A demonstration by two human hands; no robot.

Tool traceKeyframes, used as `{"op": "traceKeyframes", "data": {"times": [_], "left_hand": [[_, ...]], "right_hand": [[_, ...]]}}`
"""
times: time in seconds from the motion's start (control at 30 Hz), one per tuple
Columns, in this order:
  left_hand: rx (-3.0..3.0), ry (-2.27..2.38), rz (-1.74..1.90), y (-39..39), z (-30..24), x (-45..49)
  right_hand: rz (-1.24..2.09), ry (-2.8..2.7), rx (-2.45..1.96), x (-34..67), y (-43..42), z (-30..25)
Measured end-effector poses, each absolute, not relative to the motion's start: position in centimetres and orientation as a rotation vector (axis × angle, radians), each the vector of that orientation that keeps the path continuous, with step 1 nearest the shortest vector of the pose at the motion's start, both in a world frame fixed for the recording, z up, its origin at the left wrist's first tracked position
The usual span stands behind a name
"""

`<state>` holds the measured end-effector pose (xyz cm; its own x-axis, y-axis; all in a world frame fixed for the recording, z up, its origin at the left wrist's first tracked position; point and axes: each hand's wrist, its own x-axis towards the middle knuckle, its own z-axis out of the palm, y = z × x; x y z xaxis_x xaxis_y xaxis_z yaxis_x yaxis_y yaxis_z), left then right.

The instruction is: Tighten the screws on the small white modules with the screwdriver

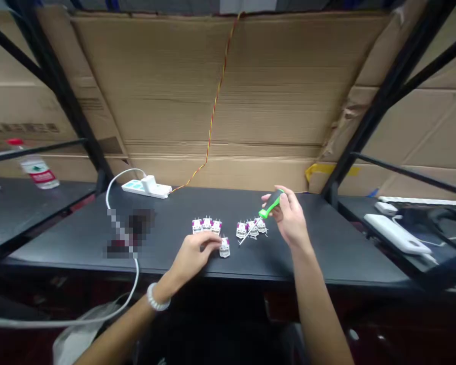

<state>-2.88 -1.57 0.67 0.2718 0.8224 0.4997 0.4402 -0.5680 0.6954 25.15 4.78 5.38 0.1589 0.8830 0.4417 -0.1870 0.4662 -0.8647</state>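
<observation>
My right hand (289, 215) grips a screwdriver with a green and black handle (270, 204), its thin metal shaft slanting down-left toward a cluster of three small white-and-magenta parts (251, 228). My left hand (195, 256), a bead bracelet on its wrist, pinches a single white-and-magenta part (224, 247) resting on the black table (327, 253). A row of three more such parts (206, 225) stands just behind the left fingers.
A white power strip (146, 187) with a charger and white cable lies at the back left. A red-yellow twisted wire (216, 101) hangs down the cardboard wall. A water bottle (34, 165) stands far left. White devices (397, 234) lie at right. Black frame posts flank the table.
</observation>
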Motion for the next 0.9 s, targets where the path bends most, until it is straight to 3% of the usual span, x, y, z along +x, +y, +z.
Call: {"op": "traceKeyframes", "data": {"times": [0.9], "left_hand": [[2.594, 0.978, 1.232, -2.0, -1.0, -2.7]], "right_hand": [[0.829, -1.238, -0.684, 24.9, 4.8, 5.2]]}}
